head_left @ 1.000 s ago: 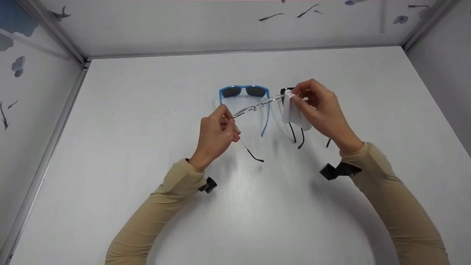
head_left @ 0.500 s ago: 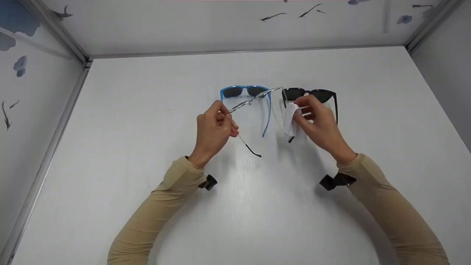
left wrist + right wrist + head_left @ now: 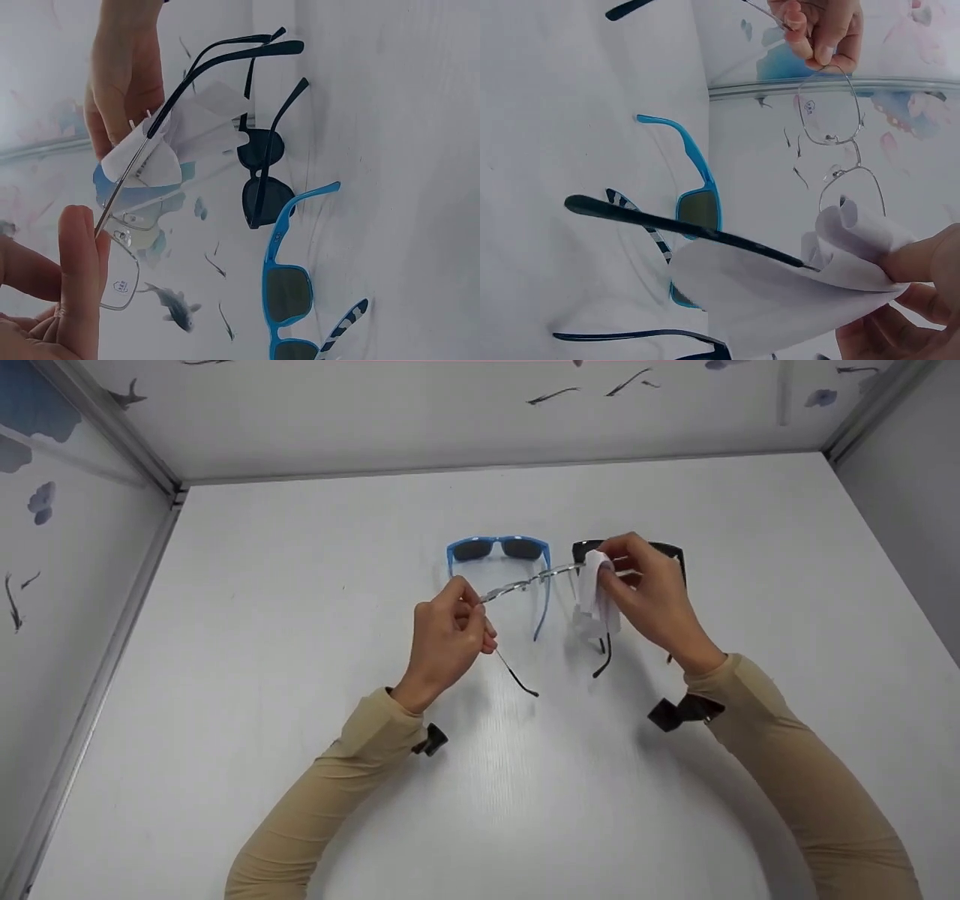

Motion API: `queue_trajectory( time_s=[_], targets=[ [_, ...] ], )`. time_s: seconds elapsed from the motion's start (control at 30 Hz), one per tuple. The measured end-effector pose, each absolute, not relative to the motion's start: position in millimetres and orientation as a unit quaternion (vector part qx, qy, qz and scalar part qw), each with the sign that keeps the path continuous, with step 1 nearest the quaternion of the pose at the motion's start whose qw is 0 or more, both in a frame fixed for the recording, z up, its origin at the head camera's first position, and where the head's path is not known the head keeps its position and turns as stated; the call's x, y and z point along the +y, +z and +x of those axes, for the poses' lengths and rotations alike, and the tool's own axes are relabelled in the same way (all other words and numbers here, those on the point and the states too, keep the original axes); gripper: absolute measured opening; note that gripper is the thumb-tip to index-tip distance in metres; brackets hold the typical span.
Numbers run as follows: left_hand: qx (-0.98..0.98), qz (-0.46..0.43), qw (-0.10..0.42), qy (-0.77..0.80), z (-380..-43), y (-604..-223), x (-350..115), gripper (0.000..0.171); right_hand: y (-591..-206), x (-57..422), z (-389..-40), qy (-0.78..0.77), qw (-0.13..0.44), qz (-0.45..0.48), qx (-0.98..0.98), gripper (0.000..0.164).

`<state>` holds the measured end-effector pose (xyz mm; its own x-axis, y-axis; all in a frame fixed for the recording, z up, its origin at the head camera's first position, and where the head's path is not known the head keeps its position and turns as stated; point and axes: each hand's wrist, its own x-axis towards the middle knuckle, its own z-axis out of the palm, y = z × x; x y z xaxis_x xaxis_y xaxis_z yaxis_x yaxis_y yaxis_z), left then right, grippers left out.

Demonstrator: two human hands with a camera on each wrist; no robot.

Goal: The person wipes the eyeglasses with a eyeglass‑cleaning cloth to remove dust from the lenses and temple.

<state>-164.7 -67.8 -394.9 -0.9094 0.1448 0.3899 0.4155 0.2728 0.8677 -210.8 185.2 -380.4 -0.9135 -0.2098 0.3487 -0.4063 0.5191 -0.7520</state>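
Thin silver-framed eyeglasses (image 3: 517, 586) with clear lenses are held in the air above the table. My left hand (image 3: 448, 641) pinches them at one end of the frame, by the hinge, with a dark-tipped temple arm hanging below. A white cloth (image 3: 595, 589) is pinched between the thumb and fingers of my right hand (image 3: 651, 592). In the right wrist view the cloth (image 3: 780, 292) wraps over the far lens and hides part of it. The near lens (image 3: 829, 105) shows uncovered beside the left fingers.
Blue-framed sunglasses (image 3: 497, 540) lie on the white table behind the eyeglasses. Black sunglasses (image 3: 589, 546) lie to their right, partly hidden by my right hand and the cloth. White panels with painted fish and flowers border the table.
Half a second ago the cloth was below and off the eyeglasses' right end; now my right hand has raised it onto that lens. My left hand has shifted slightly right and down.
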Motion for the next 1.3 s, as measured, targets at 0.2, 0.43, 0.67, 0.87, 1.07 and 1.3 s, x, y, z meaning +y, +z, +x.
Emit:
queue_trajectory(
  time_s=[0.2, 0.43, 0.67, 0.87, 1.07, 1.3],
  targets=[
    [-0.780, -0.173, 0.154, -0.582, -167.6, -392.7, -74.7, 0.008, -391.8, 184.4, -202.7, 0.449, 0.117, 0.205, -0.862, 0.022],
    [-0.771, -0.157, 0.184, -0.589, -173.1, -388.5, -82.7, 0.008, -406.5, 182.7, -192.2, 0.451, 0.122, 0.228, -0.854, 0.023],
    [-0.758, -0.149, 0.211, -0.599, -175.0, -381.6, -87.0, 0.007, -417.8, 182.7, -186.8, 0.476, 0.125, 0.233, -0.839, 0.024],
    [-0.739, -0.139, 0.201, -0.628, -174.0, -376.4, -88.3, 0.005, -411.5, 176.8, -182.8, 0.485, 0.129, 0.227, -0.835, 0.022],
    [-0.729, -0.105, 0.197, -0.647, -177.4, -376.7, -91.1, 0.004, -401.8, 175.8, -177.9, 0.474, 0.107, 0.223, -0.845, 0.020],
    [-0.729, -0.104, 0.192, -0.649, -177.4, -380.8, -95.5, 0.004, -394.2, 196.9, -187.9, 0.460, 0.167, 0.245, -0.837, 0.021]
  ],
)
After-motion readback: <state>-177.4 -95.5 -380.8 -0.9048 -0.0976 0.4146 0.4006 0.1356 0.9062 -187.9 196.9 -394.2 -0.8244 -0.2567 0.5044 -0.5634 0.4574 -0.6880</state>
